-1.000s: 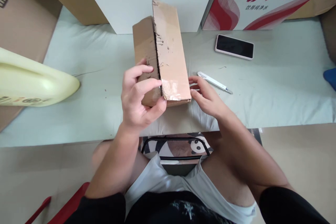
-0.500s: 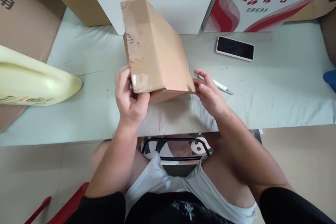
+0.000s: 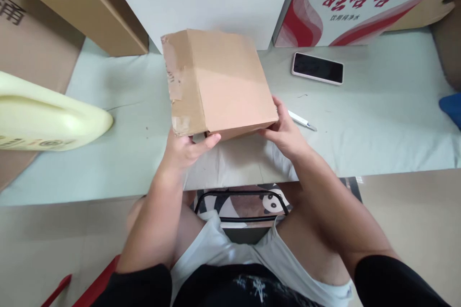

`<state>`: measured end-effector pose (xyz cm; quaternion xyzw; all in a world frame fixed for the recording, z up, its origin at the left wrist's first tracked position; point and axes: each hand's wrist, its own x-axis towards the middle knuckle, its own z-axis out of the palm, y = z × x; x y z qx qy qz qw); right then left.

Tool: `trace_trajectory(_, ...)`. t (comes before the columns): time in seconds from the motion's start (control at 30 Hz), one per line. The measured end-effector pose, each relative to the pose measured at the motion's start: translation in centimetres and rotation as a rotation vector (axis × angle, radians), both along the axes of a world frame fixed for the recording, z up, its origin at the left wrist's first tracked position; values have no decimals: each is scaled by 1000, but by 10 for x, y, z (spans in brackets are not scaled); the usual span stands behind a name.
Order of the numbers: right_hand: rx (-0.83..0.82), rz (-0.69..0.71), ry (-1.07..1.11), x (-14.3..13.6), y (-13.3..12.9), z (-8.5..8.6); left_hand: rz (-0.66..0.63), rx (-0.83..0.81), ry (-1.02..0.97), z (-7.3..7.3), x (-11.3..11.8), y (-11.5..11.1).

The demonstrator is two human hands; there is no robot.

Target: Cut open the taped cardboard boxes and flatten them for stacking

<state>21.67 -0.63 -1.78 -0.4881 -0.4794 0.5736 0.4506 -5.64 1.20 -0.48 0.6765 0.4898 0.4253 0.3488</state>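
Observation:
A brown cardboard box [image 3: 230,76] is held between my two hands over the cloth-covered table. Torn paper and tape mark the flap on its left side, and its broad plain face is turned up. My left hand [image 3: 185,151] grips the near left corner, with the thumb along the front edge and the other fingers hidden beneath. At the near right corner, my right hand [image 3: 284,132] holds the box, its fingers on the side and thumb under the front edge. A white utility knife [image 3: 302,121] lies just right of my right hand.
A phone [image 3: 317,68] lies at the back right. Behind stand a large white box [image 3: 216,0] and a red-and-white carton [image 3: 345,14]. On the left are a pale yellow bottle [image 3: 54,115] and brown cartons [image 3: 118,19]. A blue object [image 3: 451,109] sits at the right edge.
The box has tipped so its broad face now points up toward me. My left hand has moved lower under its corner, and my right hand has closed on the right corner.

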Motion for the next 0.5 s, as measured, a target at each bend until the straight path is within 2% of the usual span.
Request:
trace_trajectory(0.1, 38, -31, 95, 0, -2, 5, -40, -110, -130, 7, 1, 0)
trace_trajectory(0.2, 75, -82, 100, -1, -1, 5, 21, -87, -90, 11, 1, 2)
trace_trajectory(0.33, 147, -252, -14, 0, 1, 0, 209, -53, 35, 14, 2, 3)
trace_trajectory(0.5, 174, -415, -163, 4, -2, 2, 233, -128, -40, 16, 3, 2)
